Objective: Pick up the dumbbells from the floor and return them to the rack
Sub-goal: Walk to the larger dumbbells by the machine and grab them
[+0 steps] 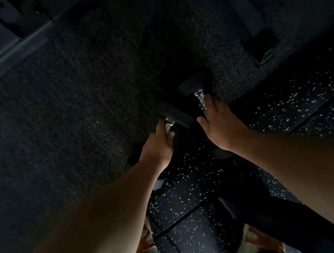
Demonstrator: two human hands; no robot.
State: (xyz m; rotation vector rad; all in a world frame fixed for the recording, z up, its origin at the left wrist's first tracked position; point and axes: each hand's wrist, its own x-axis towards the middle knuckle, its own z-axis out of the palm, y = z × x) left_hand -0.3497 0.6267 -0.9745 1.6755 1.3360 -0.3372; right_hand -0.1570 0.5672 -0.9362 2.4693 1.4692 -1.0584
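Observation:
Two black dumbbells with chrome handles lie on the dark floor in dim light. The left dumbbell (pixel 174 114) has its far head by the carpet edge; my left hand (pixel 157 148) is wrapped around its handle. The right dumbbell (pixel 194 86) shows its far head and a stretch of chrome bar. My right hand (pixel 219 126) lies over that bar with fingers extended along it and the thumb spread out; whether they curl under the bar is hidden. The near heads are mostly covered by my wrists.
Dark carpet (pixel 72 108) fills the left and centre; speckled rubber tiles (pixel 310 105) lie to the right and below. A dark metal frame bar (pixel 0 62) crosses the upper left, and an upright post with a foot (pixel 256 32) stands at upper right. My shoes (pixel 255 243) show at the bottom.

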